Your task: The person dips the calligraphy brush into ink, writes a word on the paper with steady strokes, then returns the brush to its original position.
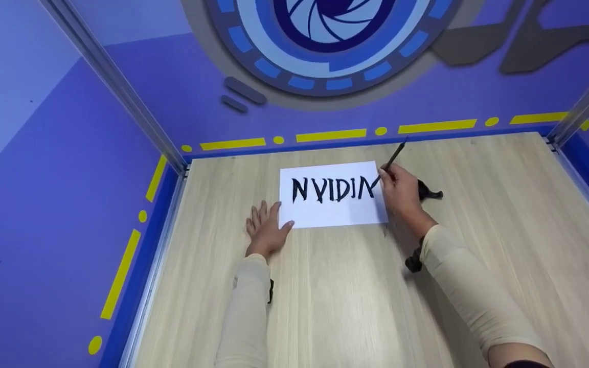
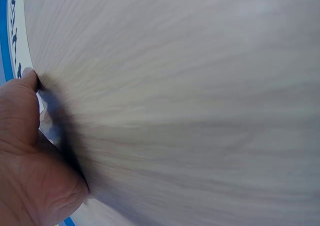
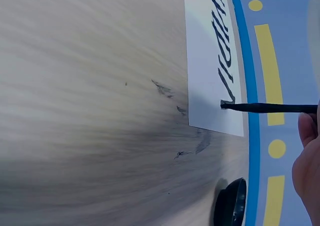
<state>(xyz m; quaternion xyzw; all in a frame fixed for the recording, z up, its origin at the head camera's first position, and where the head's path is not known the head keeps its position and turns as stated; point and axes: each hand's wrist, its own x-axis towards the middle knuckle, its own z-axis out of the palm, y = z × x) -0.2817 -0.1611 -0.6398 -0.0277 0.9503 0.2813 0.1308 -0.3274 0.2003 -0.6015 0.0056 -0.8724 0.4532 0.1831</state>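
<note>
A white sheet of paper (image 1: 335, 217) lies on the wooden table, with black brushed letters (image 1: 343, 189) reading NVIDI and a last letter like an A without a crossbar. My right hand (image 1: 403, 194) pinches a dark ink brush (image 1: 395, 154). Its tip (image 3: 226, 105) touches the paper at the foot of the last letter's right stroke. My left hand (image 1: 266, 230) rests with fingers spread at the sheet's left edge, the thumb on its lower left corner. In the left wrist view only part of that hand (image 2: 35, 156) shows.
A small black dish (image 3: 231, 203) stands on the table to the right of the paper, partly behind my right hand in the head view. Dark ink smudges (image 3: 162, 89) mark the tabletop near the sheet. Blue-purple panels (image 1: 172, 102) wall the table's back and sides.
</note>
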